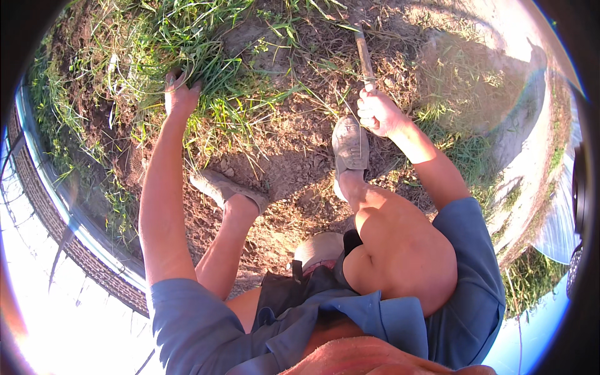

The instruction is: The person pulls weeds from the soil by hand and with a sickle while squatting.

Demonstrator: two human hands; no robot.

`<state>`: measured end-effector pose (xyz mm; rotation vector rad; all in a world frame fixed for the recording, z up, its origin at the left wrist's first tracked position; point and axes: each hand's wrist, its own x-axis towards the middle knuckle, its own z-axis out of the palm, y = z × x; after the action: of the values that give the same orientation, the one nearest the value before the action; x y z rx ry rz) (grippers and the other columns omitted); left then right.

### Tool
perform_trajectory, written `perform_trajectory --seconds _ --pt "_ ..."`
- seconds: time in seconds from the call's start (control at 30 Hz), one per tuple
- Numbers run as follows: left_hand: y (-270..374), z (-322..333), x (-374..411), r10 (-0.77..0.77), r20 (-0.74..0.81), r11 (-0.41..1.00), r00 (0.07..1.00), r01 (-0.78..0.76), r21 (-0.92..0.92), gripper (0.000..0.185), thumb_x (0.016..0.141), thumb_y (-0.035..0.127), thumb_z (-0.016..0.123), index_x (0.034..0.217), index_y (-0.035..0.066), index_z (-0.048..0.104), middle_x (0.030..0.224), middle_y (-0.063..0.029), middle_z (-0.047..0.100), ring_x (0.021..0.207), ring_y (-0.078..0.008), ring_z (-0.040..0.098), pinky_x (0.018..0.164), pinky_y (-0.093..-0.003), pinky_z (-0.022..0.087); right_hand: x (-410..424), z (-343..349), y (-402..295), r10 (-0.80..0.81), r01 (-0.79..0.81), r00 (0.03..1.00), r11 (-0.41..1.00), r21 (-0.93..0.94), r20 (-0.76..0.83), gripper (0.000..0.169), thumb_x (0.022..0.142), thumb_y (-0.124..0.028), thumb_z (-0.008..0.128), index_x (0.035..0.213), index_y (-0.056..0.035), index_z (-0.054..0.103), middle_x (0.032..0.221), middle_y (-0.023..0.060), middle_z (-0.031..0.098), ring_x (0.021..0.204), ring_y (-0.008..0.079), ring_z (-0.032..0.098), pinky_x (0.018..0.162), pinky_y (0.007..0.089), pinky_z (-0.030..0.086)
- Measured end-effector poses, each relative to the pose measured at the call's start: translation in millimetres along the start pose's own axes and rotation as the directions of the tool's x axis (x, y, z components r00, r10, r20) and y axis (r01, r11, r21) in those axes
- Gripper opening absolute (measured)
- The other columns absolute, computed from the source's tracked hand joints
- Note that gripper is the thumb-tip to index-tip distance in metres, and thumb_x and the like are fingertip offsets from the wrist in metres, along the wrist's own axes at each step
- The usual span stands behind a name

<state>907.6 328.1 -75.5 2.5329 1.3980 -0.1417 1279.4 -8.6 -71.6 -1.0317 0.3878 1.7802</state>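
Observation:
My left hand [182, 93] is at the edge of a thick clump of green grass [211, 65], its fingertips partly hidden among the blades. Whether it grips any blades cannot be told. My right hand [380, 112] is closed around the lower end of a wooden tool handle [363, 54], just beyond the toe of one shoe. The handle points away from me, and its far end is lost among grass and soil near the top of the view.
Two dusty shoes [351, 140] rest on loose brown soil [300, 164] with scattered dry stalks. A low wall [56, 229] curves along the left. Cut or flattened grass [473, 150] lies at the right, beside a pale dirt strip [529, 136].

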Motion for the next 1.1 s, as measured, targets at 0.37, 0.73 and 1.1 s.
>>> perform_trajectory --seconds 0.37,0.73,1.1 --pt "8 -5 -1 0.012 -0.001 0.999 1.000 -0.012 -0.034 0.054 0.078 0.027 0.074 0.126 0.008 0.058 0.130 -0.0192 0.048 0.118 -0.0356 0.051 0.101 -0.0414 0.044 -26 4 -5 0.110 -0.120 0.991 0.982 0.146 0.073 0.023 0.102 -0.017 0.040 0.079 -0.0168 0.039 0.059 -0.0083 0.034 0.040 0.0016 0.029 0.032 0.0174 0.028" --pt "7 -2 3 0.008 0.008 1.000 1.000 -0.008 -0.030 0.054 0.079 0.028 0.072 0.126 0.006 0.057 0.134 -0.0200 0.046 0.123 -0.0364 0.047 0.106 -0.0413 0.039 19 -12 -31 -0.383 0.342 0.904 0.914 -0.218 -0.189 0.013 0.092 -0.004 0.048 0.083 -0.0115 0.043 0.057 -0.0044 0.038 0.041 0.0075 0.037 0.034 0.0239 0.028" --pt "5 0 2 -0.025 -0.014 0.999 1.000 0.024 -0.037 0.051 0.076 0.025 0.076 0.124 0.014 0.061 0.130 -0.0175 0.047 0.118 -0.0339 0.051 0.100 -0.0406 0.045 -20 -42 -13 -0.316 0.155 0.906 0.867 -0.474 -0.281 0.008 0.092 -0.009 0.055 0.087 -0.0081 0.049 0.056 -0.0036 0.042 0.035 0.0086 0.038 0.030 0.0265 0.031"
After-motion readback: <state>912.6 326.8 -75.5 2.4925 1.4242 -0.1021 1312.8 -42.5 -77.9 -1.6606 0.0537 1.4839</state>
